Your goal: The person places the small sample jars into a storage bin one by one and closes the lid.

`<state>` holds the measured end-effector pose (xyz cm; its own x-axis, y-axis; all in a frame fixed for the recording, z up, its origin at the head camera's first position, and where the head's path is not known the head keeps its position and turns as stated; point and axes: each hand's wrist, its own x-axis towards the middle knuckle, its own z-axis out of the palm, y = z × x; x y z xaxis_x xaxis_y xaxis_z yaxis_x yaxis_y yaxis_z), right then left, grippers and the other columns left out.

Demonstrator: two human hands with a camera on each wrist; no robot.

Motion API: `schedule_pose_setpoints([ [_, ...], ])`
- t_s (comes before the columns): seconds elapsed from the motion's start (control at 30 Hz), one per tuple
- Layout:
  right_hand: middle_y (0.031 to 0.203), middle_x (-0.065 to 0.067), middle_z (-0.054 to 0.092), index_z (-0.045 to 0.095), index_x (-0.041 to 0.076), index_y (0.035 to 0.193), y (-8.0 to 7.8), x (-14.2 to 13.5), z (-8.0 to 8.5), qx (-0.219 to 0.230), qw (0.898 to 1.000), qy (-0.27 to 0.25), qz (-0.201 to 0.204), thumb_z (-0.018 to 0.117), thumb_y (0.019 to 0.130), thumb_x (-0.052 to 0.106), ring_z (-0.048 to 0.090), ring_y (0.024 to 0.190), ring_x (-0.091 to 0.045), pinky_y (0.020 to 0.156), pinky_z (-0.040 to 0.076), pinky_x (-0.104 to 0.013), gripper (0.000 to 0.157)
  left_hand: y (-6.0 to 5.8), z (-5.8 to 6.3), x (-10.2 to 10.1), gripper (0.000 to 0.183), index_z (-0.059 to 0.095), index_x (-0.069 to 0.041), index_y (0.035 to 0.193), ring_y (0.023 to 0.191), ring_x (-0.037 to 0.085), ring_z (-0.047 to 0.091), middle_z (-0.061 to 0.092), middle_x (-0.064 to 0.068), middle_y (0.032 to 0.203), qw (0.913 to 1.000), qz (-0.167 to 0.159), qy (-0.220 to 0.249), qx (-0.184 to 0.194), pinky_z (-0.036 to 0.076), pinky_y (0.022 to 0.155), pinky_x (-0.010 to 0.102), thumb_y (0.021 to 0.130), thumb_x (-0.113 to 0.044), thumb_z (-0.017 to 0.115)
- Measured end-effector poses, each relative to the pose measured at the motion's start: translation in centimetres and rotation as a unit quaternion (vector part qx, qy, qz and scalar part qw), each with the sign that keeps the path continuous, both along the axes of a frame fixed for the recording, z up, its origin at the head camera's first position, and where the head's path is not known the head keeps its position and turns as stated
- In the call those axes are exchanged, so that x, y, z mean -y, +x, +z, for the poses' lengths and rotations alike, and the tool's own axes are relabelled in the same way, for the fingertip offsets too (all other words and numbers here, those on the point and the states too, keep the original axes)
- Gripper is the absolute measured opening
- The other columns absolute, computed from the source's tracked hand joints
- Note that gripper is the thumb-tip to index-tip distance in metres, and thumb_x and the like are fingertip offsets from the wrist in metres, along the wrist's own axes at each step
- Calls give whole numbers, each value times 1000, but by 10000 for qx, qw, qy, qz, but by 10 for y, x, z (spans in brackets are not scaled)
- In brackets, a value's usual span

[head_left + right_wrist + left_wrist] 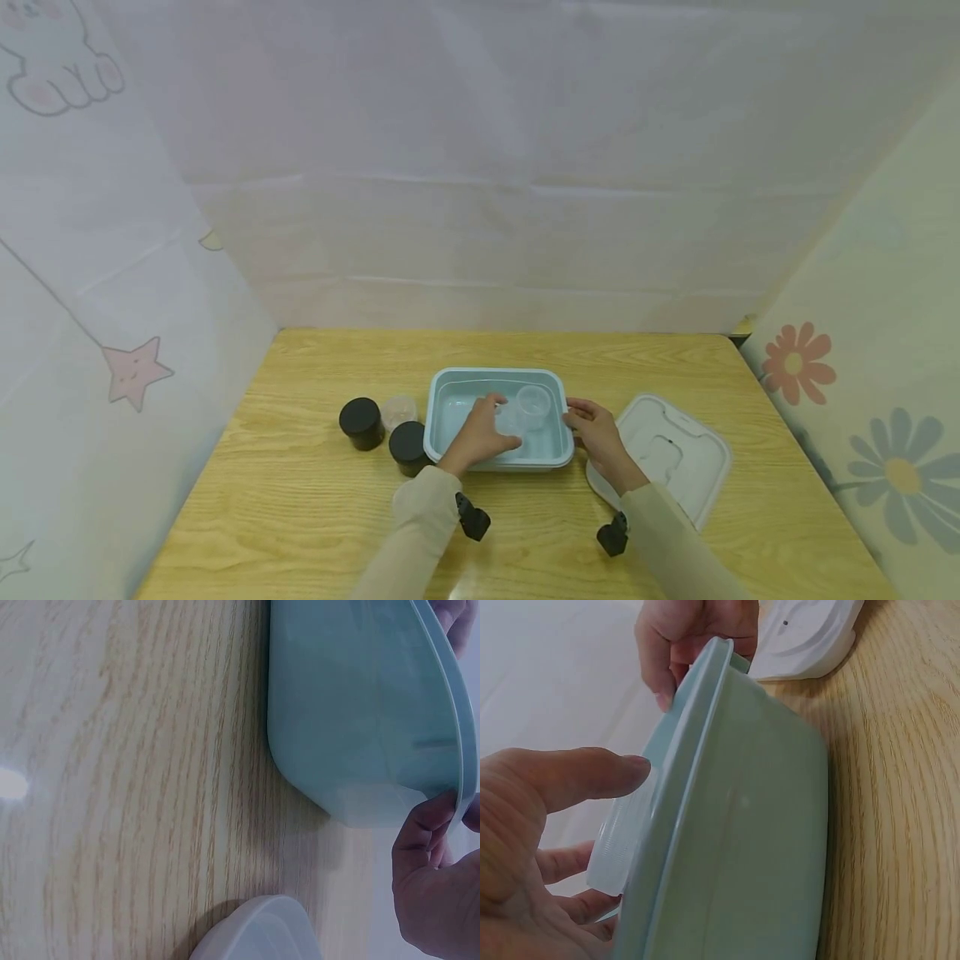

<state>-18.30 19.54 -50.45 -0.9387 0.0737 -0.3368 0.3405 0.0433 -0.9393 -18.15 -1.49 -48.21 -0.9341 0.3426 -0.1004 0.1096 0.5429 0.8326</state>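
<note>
A pale blue plastic basin (pixel 459 452) stands on the wooden table. My left hand (pixel 480 429) reaches in over its near left side, thumb and fingers spread apart. Inside stands a clear plastic jar (pixel 533 402), just right of those fingertips. Close up in the left wrist view, a translucent ridged piece (pixel 624 840) rises above the rim, with my left thumb and fingers about it. At the basin's right end my right hand (pixel 600 433) pinches the rim, thumb on one side and fingers on the other, as the right wrist view shows.
Left of the basin are two black-lidded jars, one black lid (pixel 361 414) farther out and another black lid (pixel 408 442) close beside the basin. A clear container (pixel 399 410) sits behind them. To the right, partly under my right forearm, lies a white lid (pixel 693 467).
</note>
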Motion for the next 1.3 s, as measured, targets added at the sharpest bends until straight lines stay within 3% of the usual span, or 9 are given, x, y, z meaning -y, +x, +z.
schedule_pose_setpoints([
  [0.47,103,-10,52,42,-2,127,2,1,2,-43,10000,26,67,51,90,8,55,86,-15,64,50,-26,40,-5,-7,-19,63,42,-2,122,108,28,49,49,17,119,9990,-205,-290,286,42,87,41,70,-17,75],
  [0.73,102,-8,54,44,0,126,1,0,2,-1,10000,-27,43,52,89,8,55,85,-15,67,50,-29,39,-4,-6,-25,63,44,-4,119,104,28,51,52,16,115,9966,-426,-663,230,43,85,38,68,-17,77],
  [1.3,98,-6,52,43,-2,126,1,0,2,-82,9999,-58,97,52,89,7,54,78,-10,62,49,-24,39,-7,-10,-39,64,37,-5,113,94,22,54,54,14,105,9953,-444,-819,258,45,77,34,67,-23,78],
])
